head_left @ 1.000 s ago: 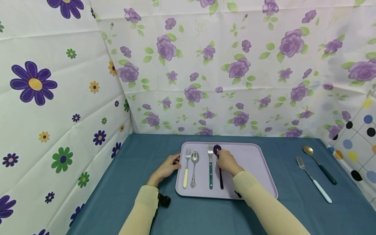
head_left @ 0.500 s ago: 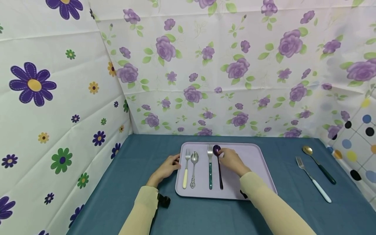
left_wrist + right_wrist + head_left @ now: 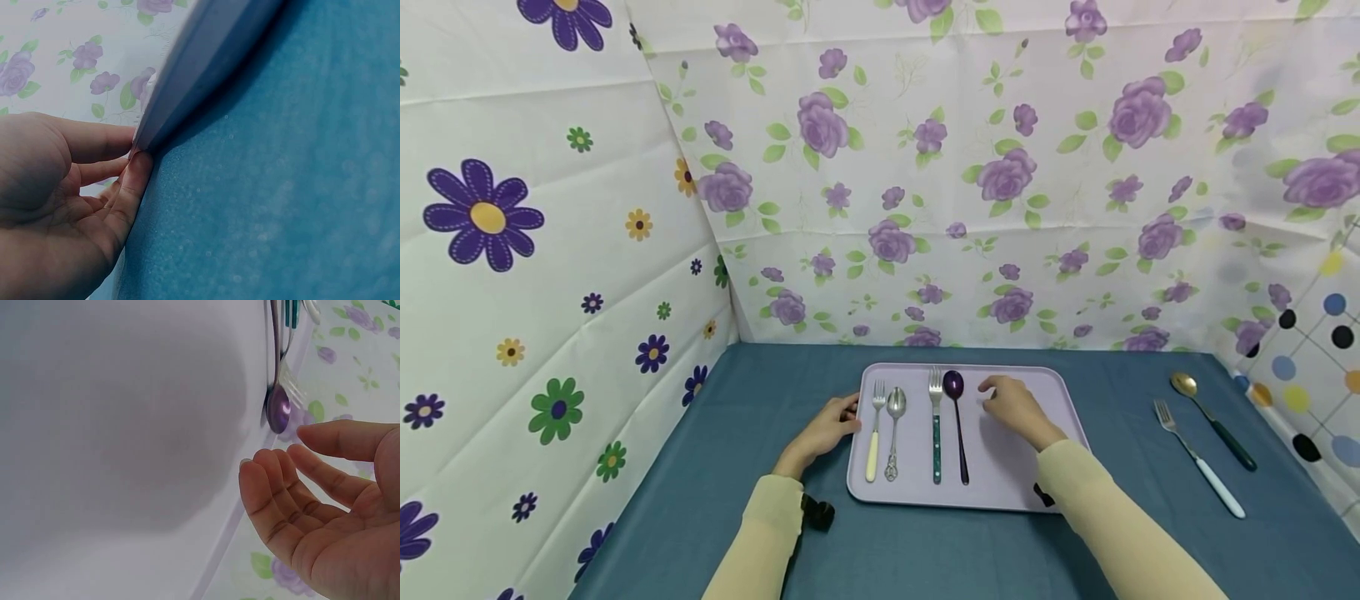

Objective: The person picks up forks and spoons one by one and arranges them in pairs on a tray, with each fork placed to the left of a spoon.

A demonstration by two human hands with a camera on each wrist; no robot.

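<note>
My left hand (image 3: 825,432) holds the left edge of a pale lilac tray (image 3: 1030,483). In the left wrist view its thumb and fingers meet at the tray's rim (image 3: 187,75); parts of the fingers are hidden. Over the right part of the tray hovers my right hand (image 3: 1017,408), fingers loosely bent and nothing between them. A dark purple spoon (image 3: 953,385) lies just left of it, apart from the fingertips. Left of that spoon lie a green-handled fork (image 3: 936,433), a silver spoon (image 3: 895,417) with an ornate handle, and a fork with a pale yellow handle (image 3: 872,450), all roughly parallel.
On the blue tablecloth (image 3: 970,558) right of the tray lie a white-handled fork (image 3: 1198,458) and a gold spoon with a dark green handle (image 3: 1217,421). Flowered cloth (image 3: 895,183) stands behind the table, with more patterned cloth at both sides.
My right hand has let go of the purple spoon and moved right, away from it. The spoon stays on the tray beside the green-handled fork. My left hand has not moved.
</note>
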